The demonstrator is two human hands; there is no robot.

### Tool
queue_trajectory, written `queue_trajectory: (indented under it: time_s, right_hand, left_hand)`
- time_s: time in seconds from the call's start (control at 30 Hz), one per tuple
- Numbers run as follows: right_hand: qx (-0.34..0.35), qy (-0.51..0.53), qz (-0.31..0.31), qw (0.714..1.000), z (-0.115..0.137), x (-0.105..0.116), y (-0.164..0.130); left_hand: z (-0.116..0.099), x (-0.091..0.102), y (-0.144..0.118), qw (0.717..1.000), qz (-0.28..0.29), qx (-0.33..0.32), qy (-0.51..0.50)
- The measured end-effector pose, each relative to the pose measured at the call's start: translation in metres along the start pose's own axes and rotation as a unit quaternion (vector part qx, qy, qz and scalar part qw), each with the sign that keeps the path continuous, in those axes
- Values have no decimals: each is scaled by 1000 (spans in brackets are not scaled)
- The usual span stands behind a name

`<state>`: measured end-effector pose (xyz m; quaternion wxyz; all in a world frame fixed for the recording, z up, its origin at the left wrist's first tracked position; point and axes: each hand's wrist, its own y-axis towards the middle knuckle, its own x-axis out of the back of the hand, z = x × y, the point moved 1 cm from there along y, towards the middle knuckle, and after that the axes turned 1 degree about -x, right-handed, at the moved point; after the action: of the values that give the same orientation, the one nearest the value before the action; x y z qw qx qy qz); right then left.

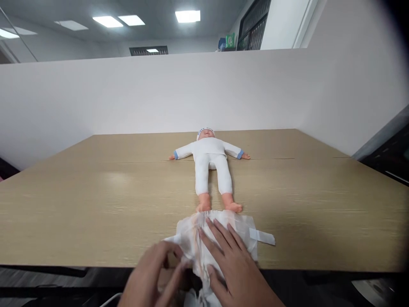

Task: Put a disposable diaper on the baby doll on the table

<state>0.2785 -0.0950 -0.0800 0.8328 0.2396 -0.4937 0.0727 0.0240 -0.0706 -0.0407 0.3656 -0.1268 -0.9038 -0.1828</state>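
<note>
A white diaper (204, 247) lies unfolded at the table's front edge, its near end hanging over. One fastening tab (262, 236) sticks out to its right. My right hand (231, 264) rests flat on the diaper with the fingers stretched out. At the diaper's left edge, my left hand (156, 273) has thumb and fingers pinched together on the material. Just beyond the diaper a baby doll (209, 147) lies on its back, feet towards me and arms spread. It wears a white outfit with blue cuffs and a white printed cap; its feet are bare, close to the diaper's far edge.
The wooden table (96, 204) spans the view, with a seam running across it behind the doll's legs. A white partition (143, 94) closes off its far side. Dark objects (391, 145) stand beyond the right edge. A pale round object (373, 292) sits below at the right.
</note>
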Motion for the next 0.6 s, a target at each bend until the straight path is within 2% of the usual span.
queue_trajectory:
  time_s: [0.07,0.13,0.23,0.3,0.4,0.5,0.6]
  right_hand:
    - [-7,-1,4,1000,-2,1,-1]
    - [-13,-6,4,1000,-2,3,0]
    - [-17,-26,-4,1000,-1,4,4]
    - [-16,-41,-15,999,-2,3,6]
    - [-5,-57,-28,998,-5,-1,7]
    - [9,-68,-43,997,-8,-5,7]
    - [31,-89,-56,994,-13,-12,6]
  left_hand:
    - [4,19,45,990,-46,-80,104]
    - [9,19,98,961,-72,-152,221]
    - [12,-6,172,909,-19,-210,360]
    - [10,-24,207,881,11,-241,407]
    - [0,-40,234,837,66,-338,426]
    - [-10,-41,245,774,149,-465,403]
    - [-15,-37,252,751,185,-516,367]
